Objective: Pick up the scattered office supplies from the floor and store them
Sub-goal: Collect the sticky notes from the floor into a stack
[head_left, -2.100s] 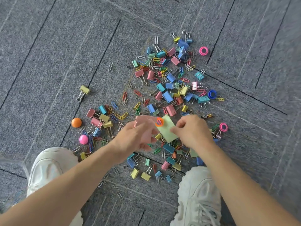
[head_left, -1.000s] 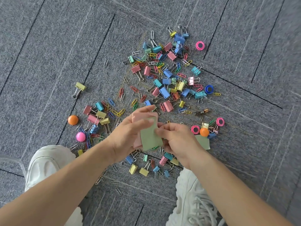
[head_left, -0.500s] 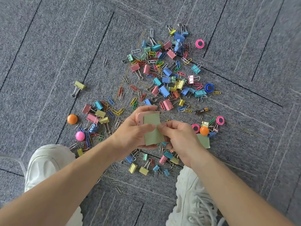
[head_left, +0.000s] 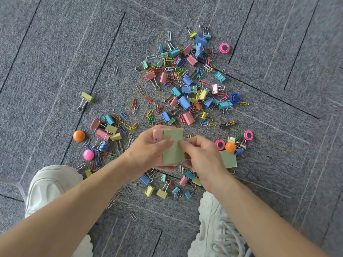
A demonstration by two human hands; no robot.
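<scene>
Two hands meet above the carpet (head_left: 55,71): the left hand (head_left: 148,154) curls round a pink pad (head_left: 157,135) topped by a green note (head_left: 171,145), and the right hand (head_left: 203,156) pinches that note's edge. Around them lie scattered binder clips (head_left: 87,96), paper clips (head_left: 134,126) and round magnets (head_left: 224,47); a second green note (head_left: 230,160) rests just beside the right hand.
</scene>
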